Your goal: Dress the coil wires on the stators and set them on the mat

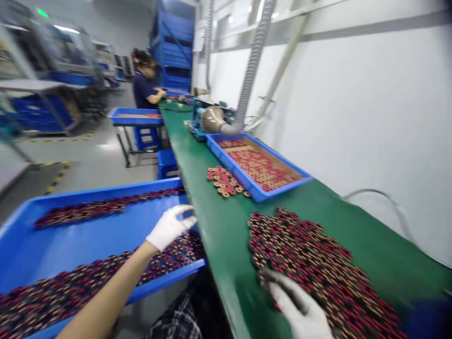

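My left hand (pixel 172 227), in a white glove, is over the right end of a large blue tray (pixel 106 240), close to the bench edge. Its thumb and forefinger are apart, with nothing visible between them. Small dark rings (pixel 169 259) with red and tan faces lie in the tray below it. My right hand (pixel 296 301), in a white glove with darkened fingertips, is at the near left edge of a wide spread of similar rings (pixel 310 259) on the green bench. Its fingers are parted, and the tips touch rings at that edge.
On the green bench (pixel 219 245), a small group of red and tan rings (pixel 226 181) lies beside a blue tray (pixel 261 165) of rings. Beyond are a teal machine (pixel 201 120) and a grey hose (pixel 252 66). A co-worker (pixel 144 84) is farther along the bench.
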{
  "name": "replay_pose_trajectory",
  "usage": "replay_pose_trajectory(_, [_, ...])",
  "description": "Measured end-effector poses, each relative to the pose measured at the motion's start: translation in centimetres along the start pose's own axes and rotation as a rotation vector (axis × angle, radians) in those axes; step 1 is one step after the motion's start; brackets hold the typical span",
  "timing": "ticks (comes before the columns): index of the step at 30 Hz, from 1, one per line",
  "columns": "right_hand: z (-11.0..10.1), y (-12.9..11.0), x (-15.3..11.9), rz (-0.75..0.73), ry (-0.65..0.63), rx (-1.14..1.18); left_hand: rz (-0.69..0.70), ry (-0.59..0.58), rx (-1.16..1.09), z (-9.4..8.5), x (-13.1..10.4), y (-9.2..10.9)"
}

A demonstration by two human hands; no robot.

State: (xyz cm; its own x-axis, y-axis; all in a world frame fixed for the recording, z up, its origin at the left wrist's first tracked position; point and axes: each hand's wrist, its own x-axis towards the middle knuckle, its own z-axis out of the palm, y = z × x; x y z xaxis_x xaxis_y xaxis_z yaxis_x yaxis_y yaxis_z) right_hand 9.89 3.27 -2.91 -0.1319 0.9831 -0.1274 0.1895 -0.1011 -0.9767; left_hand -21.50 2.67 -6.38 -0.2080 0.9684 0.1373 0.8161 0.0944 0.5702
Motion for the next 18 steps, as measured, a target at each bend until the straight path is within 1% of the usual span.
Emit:
replay_pose_trajectory(1, [-1.4, -1.2, -0.2, 0.003, 0.111, 0.073, 0.133, -0.066, -0.034, 1.1, 0.0, 2.9])
replay_pose_trajectory(3, [-4.4, -3.3, -0.9, -0.066, 0.328, 0.237, 0.399, -0.21, -0.067, 3.3, -0.3, 8.0])
replay_pose_trajectory(4, [-6.0, -4.1, -1.4, -0.116, 0.404, 0.311, 0.49, -0.246, -0.057, 4.4, -0.4, 10.0])
replay_pose_trajectory(5, [-7.6, -4.6, -2.1, -0.17, 0.457, 0.375, 0.545, -0.259, -0.033, 5.6, -0.5, 11.5])
replay_pose_trajectory(7, [-10.4, -4.9, -3.5, -0.252, 0.509, 0.439, 0.572, -0.228, 0.041, 7.7, -0.3, 13.3])
replay_pose_trajectory(9, [-12.7, -4.8, -4.7, -0.293, 0.516, 0.428, 0.571, -0.189, 0.115, 9.2, 0.1, 13.8])
replay_pose_trajectory(10, [-13.6, -4.7, -5.1, -0.305, 0.517, 0.41, 0.582, -0.176, 0.145, 9.6, 0.3, 13.9])
replay_pose_trajectory(12, [-14.4, -4.7, -5.6, -0.321, 0.501, 0.343, 0.614, -0.149, 0.189, 9.6, 0.4, 14.2])
replay_pose_trajectory(14, [-14.4, -5.3, -5.7, -0.325, 0.486, 0.206, 0.644, -0.097, 0.206, 8.6, 0.1, 15.5])
replay_pose_trajectory(16, [-13.6, -6.3, -5.5, -0.292, 0.472, 0.062, 0.698, 0.02, 0.116, 7.1, -0.5, 18.1])
replay_pose_trajectory(17, [-13.1, -6.8, -5.4, -0.27, 0.463, 0.041, 0.749, 0.104, 0.01, 6.5, -0.8, 19.8])
replay_pose_trajectory(18, [-12.6, -7.3, -5.2, -0.268, 0.436, 0.1, 0.815, 0.181, -0.104, 5.9, -1.2, 21.8])
